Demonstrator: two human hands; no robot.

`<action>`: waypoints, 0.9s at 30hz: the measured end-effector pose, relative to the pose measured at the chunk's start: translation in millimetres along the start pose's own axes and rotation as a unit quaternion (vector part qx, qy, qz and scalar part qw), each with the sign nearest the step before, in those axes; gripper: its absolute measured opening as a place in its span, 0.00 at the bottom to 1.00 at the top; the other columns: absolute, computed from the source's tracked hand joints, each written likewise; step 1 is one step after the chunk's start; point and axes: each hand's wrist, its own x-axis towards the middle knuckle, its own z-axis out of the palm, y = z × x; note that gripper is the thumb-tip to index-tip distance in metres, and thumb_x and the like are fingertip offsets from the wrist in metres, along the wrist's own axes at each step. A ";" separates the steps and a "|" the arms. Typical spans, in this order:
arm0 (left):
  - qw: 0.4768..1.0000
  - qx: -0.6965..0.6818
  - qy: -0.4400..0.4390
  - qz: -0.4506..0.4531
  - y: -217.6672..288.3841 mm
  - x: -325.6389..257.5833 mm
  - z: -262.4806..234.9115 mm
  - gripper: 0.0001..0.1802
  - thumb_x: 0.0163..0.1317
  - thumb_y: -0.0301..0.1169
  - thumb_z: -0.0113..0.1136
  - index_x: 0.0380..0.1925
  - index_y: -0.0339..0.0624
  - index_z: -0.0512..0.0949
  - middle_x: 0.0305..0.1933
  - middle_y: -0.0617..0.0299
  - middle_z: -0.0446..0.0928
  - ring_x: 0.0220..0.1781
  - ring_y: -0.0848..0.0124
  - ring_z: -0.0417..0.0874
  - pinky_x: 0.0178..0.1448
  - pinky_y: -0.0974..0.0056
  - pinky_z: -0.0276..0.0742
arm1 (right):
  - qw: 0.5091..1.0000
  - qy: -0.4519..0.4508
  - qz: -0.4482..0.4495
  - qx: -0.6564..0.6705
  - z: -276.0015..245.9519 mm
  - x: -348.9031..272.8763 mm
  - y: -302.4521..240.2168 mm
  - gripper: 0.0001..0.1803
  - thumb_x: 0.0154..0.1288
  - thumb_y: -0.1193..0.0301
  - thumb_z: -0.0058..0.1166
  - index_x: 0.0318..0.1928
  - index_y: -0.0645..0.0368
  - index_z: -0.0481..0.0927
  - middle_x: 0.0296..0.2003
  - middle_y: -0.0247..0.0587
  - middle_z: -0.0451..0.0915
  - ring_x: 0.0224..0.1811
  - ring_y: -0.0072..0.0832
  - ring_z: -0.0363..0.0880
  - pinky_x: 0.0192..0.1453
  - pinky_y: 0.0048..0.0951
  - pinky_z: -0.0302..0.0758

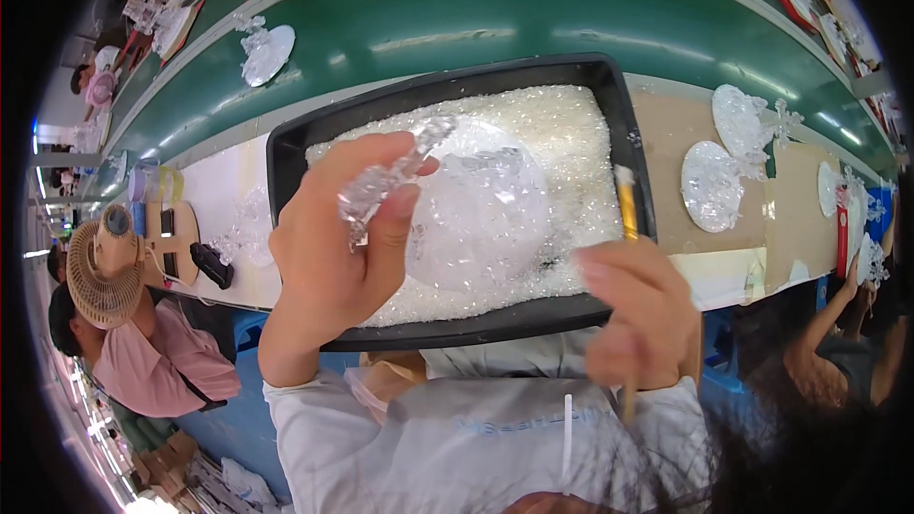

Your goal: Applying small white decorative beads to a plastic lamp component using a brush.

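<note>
My left hand point(333, 238) pinches a clear, glittery ornament piece point(381, 186) between thumb and fingers, above a black tray point(457, 331). Below it, a round, whitish translucent disc point(476, 228) is over the tray's white glitter flakes point(576, 143); whether the ornament piece is joined to the disc I cannot tell. At the tray's right edge my right hand point(643, 309), slightly blurred, is closed around a thin paintbrush point(628, 214). The brush points upward, with a pale tip and a yellow section below it.
Clear ornaments on round discs point(712, 186) lie on the brown board at right; another point(268, 55) rests on the green conveyor belt point(428, 24). To the left are a beige fan point(116, 266) and a black object point(211, 265). Other people sit at both sides.
</note>
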 end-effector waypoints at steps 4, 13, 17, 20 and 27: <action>0.991 0.032 -0.020 0.125 -6.1 7.6 -0.2 0.16 0.70 0.25 0.54 0.54 0.27 0.70 0.37 0.46 0.84 0.33 0.68 0.83 0.37 0.68 0.79 | 0.966 0.141 0.091 0.195 -7.0 -21.3 -7.7 0.11 0.73 0.65 0.50 0.44 0.61 0.73 0.40 0.53 0.77 0.25 0.34 0.76 0.25 0.29 0.76; 0.989 -0.016 -0.060 0.135 -1.8 16.4 0.7 0.26 0.40 0.13 0.70 0.44 0.34 0.78 0.37 0.49 0.83 0.32 0.55 0.84 0.35 0.61 0.81 | 0.923 0.045 0.234 0.302 -7.1 -10.4 -8.2 0.09 0.60 0.81 0.60 0.38 0.63 0.74 0.35 0.54 0.78 0.21 0.27 0.78 0.23 0.25 0.80; 0.993 -0.003 -0.051 0.110 6.7 16.2 4.1 0.28 0.36 0.14 0.70 0.44 0.32 0.78 0.35 0.48 0.84 0.31 0.55 0.83 0.32 0.60 0.80 | 0.926 0.026 0.202 0.317 -2.3 -11.1 -1.7 0.09 0.57 0.84 0.59 0.37 0.63 0.75 0.37 0.55 0.79 0.23 0.29 0.82 0.27 0.27 0.83; 0.992 -0.040 -0.062 0.106 5.1 16.0 1.4 0.27 0.34 0.19 0.69 0.41 0.31 0.78 0.35 0.46 0.84 0.31 0.55 0.82 0.32 0.60 0.80 | 0.915 -0.013 0.228 0.332 -4.2 -6.9 -5.6 0.12 0.54 0.87 0.59 0.39 0.63 0.76 0.40 0.56 0.80 0.28 0.32 0.85 0.31 0.28 0.85; 0.972 -0.032 -0.169 0.157 -5.2 21.9 -8.7 0.24 0.51 0.21 0.58 0.51 0.31 0.69 0.39 0.41 0.83 0.35 0.52 0.82 0.38 0.57 0.80 | 0.950 -0.012 0.202 0.239 0.1 -13.6 -3.4 0.14 0.48 0.85 0.66 0.38 0.65 0.80 0.39 0.55 0.83 0.31 0.34 0.87 0.34 0.27 0.85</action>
